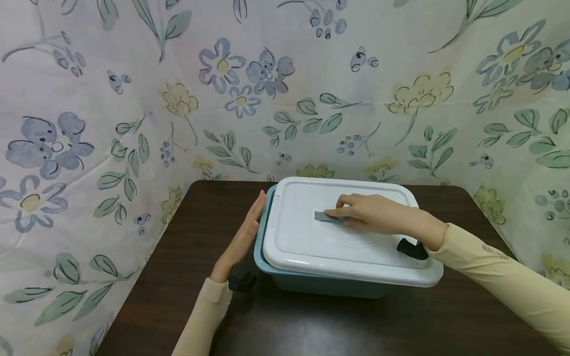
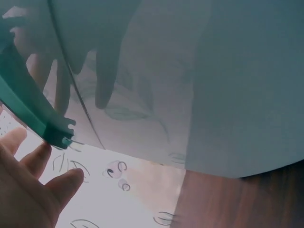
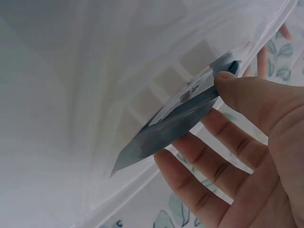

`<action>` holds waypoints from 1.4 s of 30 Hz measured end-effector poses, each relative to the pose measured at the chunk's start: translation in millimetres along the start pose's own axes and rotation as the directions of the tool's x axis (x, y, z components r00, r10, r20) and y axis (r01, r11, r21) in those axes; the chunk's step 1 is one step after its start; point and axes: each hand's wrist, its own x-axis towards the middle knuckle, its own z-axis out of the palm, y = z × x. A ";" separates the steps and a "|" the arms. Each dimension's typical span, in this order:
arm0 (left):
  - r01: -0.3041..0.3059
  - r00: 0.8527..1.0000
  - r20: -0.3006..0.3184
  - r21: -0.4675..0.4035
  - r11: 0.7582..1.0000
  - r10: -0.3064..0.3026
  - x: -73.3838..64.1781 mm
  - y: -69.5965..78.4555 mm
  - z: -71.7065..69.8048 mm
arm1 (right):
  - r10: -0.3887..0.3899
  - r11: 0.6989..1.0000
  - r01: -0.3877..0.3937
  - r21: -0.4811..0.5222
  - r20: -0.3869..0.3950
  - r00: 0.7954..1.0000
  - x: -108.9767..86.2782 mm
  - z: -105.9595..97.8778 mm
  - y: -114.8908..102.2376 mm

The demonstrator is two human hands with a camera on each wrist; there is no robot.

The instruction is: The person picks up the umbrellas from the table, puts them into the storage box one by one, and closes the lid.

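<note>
A white lid (image 1: 303,242) lies across a blue-green plastic box (image 1: 320,287), shifted toward the right, so the box's left rim shows beside it and its front right corner juts out past the box. My right hand (image 1: 378,212) pinches the grey handle (image 1: 324,216) in the middle of the lid; in the right wrist view the thumb presses on this handle (image 3: 166,130) with the fingers beneath. At the box's left side, my left hand (image 1: 238,242) has its fingers extended. The left wrist view shows those fingertips right at a green side clip (image 2: 28,95).
The box stands on a dark brown wooden table (image 1: 196,232). Floral cloth (image 1: 285,89) with blue and yellow flowers hangs behind the table and along both sides. A black strap (image 1: 242,282) is around the left wrist and another black strap (image 1: 411,248) around the right.
</note>
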 end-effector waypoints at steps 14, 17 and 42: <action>-0.043 0.999 -0.010 -0.016 0.999 0.043 -1.6 -14.4 -4.4 | -0.016 1.000 0.016 -0.023 0.020 1.000 18.8 2.2 -10.4; -0.033 0.999 0.007 -0.021 0.999 0.034 -2.0 -2.1 -5.0 | -0.019 0.999 0.020 -0.027 0.023 1.000 20.1 4.4 -11.4; -0.028 0.999 0.022 -0.018 0.999 0.029 -6.5 -2.2 -4.9 | 0.261 0.948 -0.244 0.206 -0.059 0.964 -83.7 10.6 39.1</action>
